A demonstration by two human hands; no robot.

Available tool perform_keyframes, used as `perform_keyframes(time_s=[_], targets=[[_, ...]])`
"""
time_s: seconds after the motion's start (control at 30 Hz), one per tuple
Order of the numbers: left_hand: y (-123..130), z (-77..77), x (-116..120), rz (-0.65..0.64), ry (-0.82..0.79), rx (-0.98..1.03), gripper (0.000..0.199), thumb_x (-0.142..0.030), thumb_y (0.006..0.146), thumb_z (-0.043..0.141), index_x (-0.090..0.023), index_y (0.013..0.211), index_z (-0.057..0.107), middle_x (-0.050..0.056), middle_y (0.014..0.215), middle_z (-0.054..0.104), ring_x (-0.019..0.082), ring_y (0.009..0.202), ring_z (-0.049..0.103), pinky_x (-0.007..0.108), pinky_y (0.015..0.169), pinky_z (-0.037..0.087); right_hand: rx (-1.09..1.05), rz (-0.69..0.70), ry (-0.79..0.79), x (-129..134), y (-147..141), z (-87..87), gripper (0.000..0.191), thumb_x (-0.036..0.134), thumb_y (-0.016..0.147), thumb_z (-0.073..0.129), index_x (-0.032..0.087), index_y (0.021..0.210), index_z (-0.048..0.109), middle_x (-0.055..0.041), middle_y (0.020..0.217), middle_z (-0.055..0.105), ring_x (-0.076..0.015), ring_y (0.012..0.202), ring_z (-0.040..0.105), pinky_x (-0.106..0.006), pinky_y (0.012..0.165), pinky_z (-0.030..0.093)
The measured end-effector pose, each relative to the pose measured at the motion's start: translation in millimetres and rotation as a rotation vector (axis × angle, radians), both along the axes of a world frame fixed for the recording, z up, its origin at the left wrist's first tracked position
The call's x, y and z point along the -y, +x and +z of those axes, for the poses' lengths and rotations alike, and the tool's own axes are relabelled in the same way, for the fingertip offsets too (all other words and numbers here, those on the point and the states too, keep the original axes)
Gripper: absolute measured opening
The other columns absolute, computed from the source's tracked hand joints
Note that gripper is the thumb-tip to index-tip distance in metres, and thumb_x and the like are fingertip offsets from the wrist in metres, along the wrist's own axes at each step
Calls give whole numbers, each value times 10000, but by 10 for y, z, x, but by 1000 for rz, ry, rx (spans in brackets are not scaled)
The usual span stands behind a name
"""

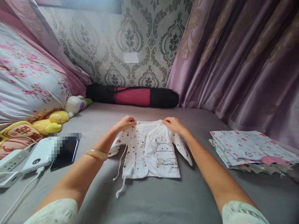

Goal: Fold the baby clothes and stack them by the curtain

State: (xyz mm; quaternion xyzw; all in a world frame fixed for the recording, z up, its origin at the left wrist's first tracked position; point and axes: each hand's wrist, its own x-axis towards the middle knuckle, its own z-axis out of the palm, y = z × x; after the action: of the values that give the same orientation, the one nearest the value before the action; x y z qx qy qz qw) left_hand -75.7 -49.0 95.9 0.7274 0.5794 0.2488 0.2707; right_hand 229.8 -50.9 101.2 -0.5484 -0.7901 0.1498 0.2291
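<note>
A small white baby shirt (149, 149) lies front side up on the grey sheet (158, 199), its neckline away from me. A hippo print marks its right half, small brown dots its left, and tie strings trail from the left side. My left hand (127, 122) pinches the left shoulder by the collar, fingers closed on the cloth. At the opposite shoulder, my right hand (174, 125) grips the fabric the same way. Both sleeves spread outward beneath my wrists.
Folded patterned cloths (252, 147) are stacked at the right. On the left lie a phone (66, 152), a white power bank (38, 154) with a cable, a power strip (14, 160) and plush toys (50, 123). A black and red roll bag (133, 95) rests along the wall.
</note>
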Motion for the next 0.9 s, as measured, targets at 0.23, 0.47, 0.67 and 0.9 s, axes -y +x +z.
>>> perform_keyframes(time_s=[0.23, 0.47, 0.67, 0.9], targets=[[152, -665, -166, 29, 135, -179, 205, -322, 792, 492, -198, 812, 655, 87, 830, 702, 221, 771, 612, 286, 659, 423, 307, -45, -28, -63, -63, -596, 302, 342, 1012, 369, 218, 1051, 643, -91, 1108, 657, -216, 968, 615, -284, 741, 405], [47, -858, -462, -66, 133, -158, 384, -460, 848, 422, -175, 913, 671, 76, 850, 697, 214, 787, 612, 293, 711, 451, 447, -36, -50, -217, -61, -634, 320, 354, 1037, 317, 220, 1094, 602, -83, 1162, 631, -218, 961, 625, -299, 756, 397], [47, -899, -756, -83, 117, -131, 446, -567, 814, 498, -175, 893, 694, 73, 864, 709, 216, 800, 626, 294, 719, 464, 494, -14, -42, -462, -70, -653, 338, 368, 1041, 296, 219, 1118, 590, -84, 1181, 622, -227, 971, 629, -310, 774, 406], [70, -825, -979, -46, 138, -240, 457, -580, 847, 477, -194, 953, 697, 66, 859, 705, 221, 807, 624, 271, 676, 422, 553, -3, -50, -728, -72, -619, 344, 364, 1045, 287, 209, 1131, 582, -93, 1180, 621, -230, 1005, 625, -320, 799, 408]])
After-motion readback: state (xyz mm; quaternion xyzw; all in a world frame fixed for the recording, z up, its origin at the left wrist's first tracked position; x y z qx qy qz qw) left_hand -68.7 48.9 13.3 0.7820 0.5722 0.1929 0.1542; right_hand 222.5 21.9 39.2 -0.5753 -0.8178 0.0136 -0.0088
